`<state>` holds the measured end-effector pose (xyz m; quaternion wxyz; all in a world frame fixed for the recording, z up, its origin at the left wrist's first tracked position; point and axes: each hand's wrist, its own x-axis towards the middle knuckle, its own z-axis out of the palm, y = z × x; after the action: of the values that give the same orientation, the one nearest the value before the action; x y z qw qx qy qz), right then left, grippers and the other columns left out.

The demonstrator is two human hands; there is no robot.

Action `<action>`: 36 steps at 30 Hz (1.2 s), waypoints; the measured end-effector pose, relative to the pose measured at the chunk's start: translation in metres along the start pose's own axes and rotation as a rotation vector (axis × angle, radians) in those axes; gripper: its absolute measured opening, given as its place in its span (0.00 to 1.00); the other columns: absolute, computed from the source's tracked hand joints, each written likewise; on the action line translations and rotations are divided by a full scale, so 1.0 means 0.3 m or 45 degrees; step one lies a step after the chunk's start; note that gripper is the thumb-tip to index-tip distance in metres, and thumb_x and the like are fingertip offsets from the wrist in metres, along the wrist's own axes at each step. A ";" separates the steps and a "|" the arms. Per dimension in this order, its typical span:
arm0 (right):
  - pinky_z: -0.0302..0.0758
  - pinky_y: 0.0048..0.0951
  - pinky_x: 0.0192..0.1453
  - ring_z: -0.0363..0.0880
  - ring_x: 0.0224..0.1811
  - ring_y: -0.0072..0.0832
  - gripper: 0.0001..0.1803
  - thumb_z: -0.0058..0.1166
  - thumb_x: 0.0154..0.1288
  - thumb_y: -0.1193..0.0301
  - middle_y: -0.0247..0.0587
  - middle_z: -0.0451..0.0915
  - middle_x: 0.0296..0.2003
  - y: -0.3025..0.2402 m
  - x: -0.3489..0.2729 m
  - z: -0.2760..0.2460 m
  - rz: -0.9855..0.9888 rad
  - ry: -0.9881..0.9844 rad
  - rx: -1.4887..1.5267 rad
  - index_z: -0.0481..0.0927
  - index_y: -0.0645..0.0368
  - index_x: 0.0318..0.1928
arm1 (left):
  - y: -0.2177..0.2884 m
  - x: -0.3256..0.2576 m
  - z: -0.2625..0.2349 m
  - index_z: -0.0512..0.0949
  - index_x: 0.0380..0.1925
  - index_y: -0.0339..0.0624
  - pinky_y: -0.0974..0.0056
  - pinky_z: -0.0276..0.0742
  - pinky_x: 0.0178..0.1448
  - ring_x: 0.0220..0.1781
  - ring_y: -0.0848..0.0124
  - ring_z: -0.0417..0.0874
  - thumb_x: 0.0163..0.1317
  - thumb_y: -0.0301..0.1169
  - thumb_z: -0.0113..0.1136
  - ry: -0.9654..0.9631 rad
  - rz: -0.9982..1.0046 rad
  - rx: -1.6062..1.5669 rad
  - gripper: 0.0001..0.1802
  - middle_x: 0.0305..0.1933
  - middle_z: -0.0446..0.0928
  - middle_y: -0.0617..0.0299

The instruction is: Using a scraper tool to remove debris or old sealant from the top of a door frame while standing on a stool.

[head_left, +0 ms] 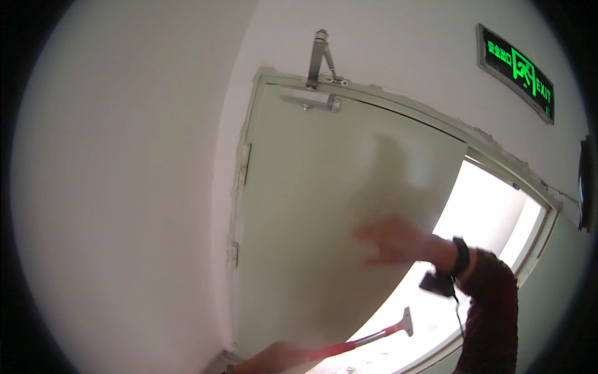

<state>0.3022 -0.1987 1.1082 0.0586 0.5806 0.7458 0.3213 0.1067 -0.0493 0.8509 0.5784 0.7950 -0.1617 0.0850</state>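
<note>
Pale green metal fills most of your view: the door point(324, 218) stands partly open, hinged on your left, with bright daylight pouring through the gap on your right. Your right hand point(392, 240) is flat against the door face, fingers point(367, 235) spread wide and holding nothing, though motion blur softens their outline. A dark band sits on that wrist, and a small black device point(438, 283) hangs just below it on a cord.

Your left hand point(280, 358) comes in low at the bottom edge, closed around the red handle of a scraper point(374, 336); its metal blade points up and right into the lit opening, apart from the door. The hand is blurred, so the exact grip is hard to read.

Overhead, a door closer point(314, 93) is fixed to the top of the door and frame, and a green exit sign point(517, 68) hangs on the wall to the right.

Judging from this, you are at the stage of pushing the door open. The closer probably resists, so the next move calls for steady pressure from your palm while you keep the blade away from the paint.
</note>
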 end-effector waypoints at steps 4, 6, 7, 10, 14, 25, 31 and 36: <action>0.64 0.39 0.51 0.69 0.47 0.41 0.40 0.51 0.48 0.45 0.47 0.71 0.43 -0.271 -0.101 -0.086 0.239 -0.864 0.105 0.61 0.57 0.57 | 0.100 0.045 -0.090 0.73 0.45 0.42 0.63 0.73 0.38 0.35 0.63 0.79 0.56 0.31 0.51 -0.109 -0.028 0.011 0.16 0.34 0.77 0.54; 0.61 0.38 0.53 0.67 0.50 0.39 0.38 0.51 0.50 0.48 0.46 0.70 0.44 -0.288 -0.161 -0.085 0.228 -0.666 -0.029 0.62 0.57 0.56 | 0.169 0.069 -0.120 0.72 0.47 0.36 0.74 0.67 0.28 0.24 0.80 0.69 0.55 0.31 0.54 -0.075 -0.208 -0.419 0.19 0.29 0.74 0.68; 0.60 0.38 0.54 0.66 0.51 0.39 0.36 0.51 0.51 0.49 0.46 0.70 0.45 -0.273 -0.193 -0.074 0.205 -0.585 -0.130 0.62 0.57 0.56 | 0.189 0.087 -0.130 0.72 0.47 0.36 0.74 0.67 0.28 0.24 0.80 0.69 0.55 0.31 0.54 -0.066 -0.221 -0.414 0.19 0.29 0.74 0.68; 0.71 0.31 0.44 0.74 0.42 0.31 0.19 0.50 0.54 0.64 0.39 0.75 0.40 -0.184 -0.278 -0.061 0.171 -0.412 -0.135 0.71 0.58 0.47 | 0.261 0.163 -0.173 0.72 0.46 0.34 0.74 0.69 0.31 0.27 0.79 0.72 0.58 0.34 0.52 -0.172 -0.227 -0.408 0.19 0.29 0.75 0.64; 0.74 0.30 0.39 0.78 0.34 0.34 0.15 0.57 0.49 0.67 0.37 0.78 0.35 -0.131 -0.295 -0.182 0.710 -0.082 0.555 0.76 0.56 0.39 | 0.374 0.289 -0.194 0.71 0.47 0.35 0.78 0.58 0.22 0.21 0.83 0.64 0.55 0.31 0.53 -0.225 -0.202 -0.389 0.19 0.23 0.70 0.68; 0.70 0.34 0.28 0.74 0.24 0.33 0.08 0.50 0.48 0.73 0.35 0.72 0.22 0.064 -0.348 -0.091 0.744 0.101 -0.415 0.74 0.52 0.33 | 0.671 0.597 -0.657 0.74 0.31 0.34 0.66 0.74 0.39 0.28 0.74 0.72 0.58 0.35 0.48 0.786 0.614 -0.160 0.13 0.25 0.71 0.61; 0.68 0.40 0.31 0.73 0.30 0.40 0.10 0.52 0.42 0.74 0.40 0.72 0.25 0.132 -0.293 -0.028 0.895 0.080 -0.511 0.72 0.54 0.31 | 0.783 0.882 -1.153 0.76 0.30 0.34 0.64 0.69 0.34 0.30 0.71 0.71 0.52 0.38 0.55 1.284 0.615 0.816 0.16 0.29 0.72 0.60; 0.70 0.41 0.32 0.73 0.30 0.44 0.09 0.52 0.42 0.74 0.42 0.73 0.25 0.140 -0.269 -0.034 0.988 0.067 -0.500 0.72 0.55 0.29 | 0.858 0.932 -1.078 0.79 0.28 0.37 0.64 0.68 0.33 0.27 0.70 0.73 0.49 0.42 0.55 1.182 0.090 0.421 0.18 0.28 0.77 0.60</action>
<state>0.3581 -0.2709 1.1161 0.0238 0.7873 0.3983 0.4700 0.2930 0.1410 1.2729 0.4521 0.7483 0.1019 0.4746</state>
